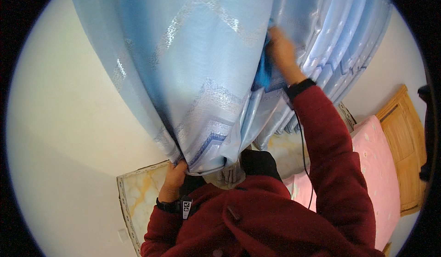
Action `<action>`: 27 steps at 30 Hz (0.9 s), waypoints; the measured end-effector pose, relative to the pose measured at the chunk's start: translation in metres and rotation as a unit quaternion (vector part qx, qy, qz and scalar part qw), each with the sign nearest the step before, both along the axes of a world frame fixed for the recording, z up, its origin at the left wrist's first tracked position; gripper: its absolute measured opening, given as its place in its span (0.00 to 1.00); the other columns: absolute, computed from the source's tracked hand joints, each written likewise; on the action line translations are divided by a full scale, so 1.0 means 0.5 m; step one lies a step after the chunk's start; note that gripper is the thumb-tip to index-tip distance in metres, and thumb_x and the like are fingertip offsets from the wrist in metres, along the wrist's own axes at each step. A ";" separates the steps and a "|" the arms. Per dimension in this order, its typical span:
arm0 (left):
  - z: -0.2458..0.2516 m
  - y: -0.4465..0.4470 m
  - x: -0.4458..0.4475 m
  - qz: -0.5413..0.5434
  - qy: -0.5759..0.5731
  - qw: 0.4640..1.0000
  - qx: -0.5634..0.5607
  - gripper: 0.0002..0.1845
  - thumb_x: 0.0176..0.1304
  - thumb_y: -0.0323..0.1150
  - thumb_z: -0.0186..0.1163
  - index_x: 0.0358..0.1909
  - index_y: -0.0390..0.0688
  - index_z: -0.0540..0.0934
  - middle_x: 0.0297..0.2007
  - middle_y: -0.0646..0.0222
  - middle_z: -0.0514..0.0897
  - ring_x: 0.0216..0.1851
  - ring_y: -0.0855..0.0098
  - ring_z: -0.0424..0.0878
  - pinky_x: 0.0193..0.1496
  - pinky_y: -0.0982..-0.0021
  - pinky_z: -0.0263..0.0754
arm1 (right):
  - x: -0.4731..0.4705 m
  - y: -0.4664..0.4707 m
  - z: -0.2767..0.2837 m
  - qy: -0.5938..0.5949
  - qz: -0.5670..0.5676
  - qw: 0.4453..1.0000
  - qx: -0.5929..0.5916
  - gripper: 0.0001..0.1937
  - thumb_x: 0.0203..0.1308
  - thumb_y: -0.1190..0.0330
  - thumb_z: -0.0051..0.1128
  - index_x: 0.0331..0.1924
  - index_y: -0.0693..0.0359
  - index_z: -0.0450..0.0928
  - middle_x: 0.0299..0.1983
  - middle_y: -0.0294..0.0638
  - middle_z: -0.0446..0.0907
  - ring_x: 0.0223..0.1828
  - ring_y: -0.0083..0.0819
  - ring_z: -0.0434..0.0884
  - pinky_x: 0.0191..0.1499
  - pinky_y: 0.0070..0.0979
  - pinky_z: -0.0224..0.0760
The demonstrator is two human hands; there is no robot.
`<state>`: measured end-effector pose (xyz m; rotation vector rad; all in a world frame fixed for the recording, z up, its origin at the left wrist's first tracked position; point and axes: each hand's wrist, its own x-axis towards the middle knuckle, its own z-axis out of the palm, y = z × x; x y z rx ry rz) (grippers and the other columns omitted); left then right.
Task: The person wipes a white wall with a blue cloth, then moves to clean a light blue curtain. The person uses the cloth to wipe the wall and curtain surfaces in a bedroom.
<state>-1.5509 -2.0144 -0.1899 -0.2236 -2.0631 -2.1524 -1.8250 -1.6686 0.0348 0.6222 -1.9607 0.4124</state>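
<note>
A light blue curtain (206, 57) with silvery zigzag bands hangs in front of me, its lower hem near my waist. Low at the left, my left hand (176, 175) grips the curtain's bottom edge. My right hand (283, 50) is raised at the curtain's right side edge, slightly blurred, closed on a bright blue cloth (264, 67) that hangs down beneath it. Part of that cloth is hidden by the curtain's edge. More gathered curtain folds (330, 50) hang behind my right hand.
A pale wall (75, 119) rises at the left, above a marbled floor (148, 184) with a patterned border. At the right are a pink bed cover (375, 174) and a wooden headboard or footboard (404, 153). A thin black cable (304, 153) hangs beside my right sleeve.
</note>
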 end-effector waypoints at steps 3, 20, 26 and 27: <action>0.001 -0.014 0.005 0.058 0.012 0.981 -0.185 0.21 0.63 0.28 0.48 0.57 0.32 0.72 0.53 0.60 0.78 0.58 0.63 0.72 0.62 0.68 0.62 | 0.048 -0.075 -0.130 -0.226 -0.010 0.901 0.370 0.11 0.63 0.71 0.49 0.46 0.62 0.78 0.41 0.55 0.81 0.41 0.49 0.83 0.46 0.41 0.77; 0.087 -0.008 -0.029 0.169 0.004 0.985 -0.026 0.19 0.65 0.27 0.55 0.56 0.33 0.72 0.47 0.67 0.80 0.48 0.75 0.75 0.52 0.72 0.69 | 0.099 -0.158 -0.173 -0.376 0.307 0.872 0.064 0.21 0.58 0.66 0.58 0.56 0.59 0.77 0.61 0.50 0.73 0.62 0.44 0.73 0.65 0.35 0.62; 0.062 -0.003 -0.045 0.201 0.037 0.979 -0.019 0.19 0.66 0.27 0.55 0.59 0.34 0.71 0.48 0.67 0.79 0.48 0.75 0.74 0.53 0.73 0.69 | 0.073 -0.064 0.006 0.014 0.134 0.938 -0.320 0.15 0.57 0.72 0.59 0.50 0.57 0.80 0.46 0.45 0.80 0.48 0.38 0.79 0.52 0.30 0.71; 0.058 -0.003 -0.044 0.185 0.029 0.982 -0.001 0.19 0.66 0.27 0.55 0.59 0.34 0.71 0.48 0.67 0.79 0.49 0.75 0.74 0.53 0.72 0.69 | 0.078 -0.068 -0.019 -0.070 0.046 0.969 -0.231 0.18 0.55 0.74 0.58 0.52 0.57 0.79 0.45 0.49 0.80 0.47 0.44 0.79 0.53 0.35 0.71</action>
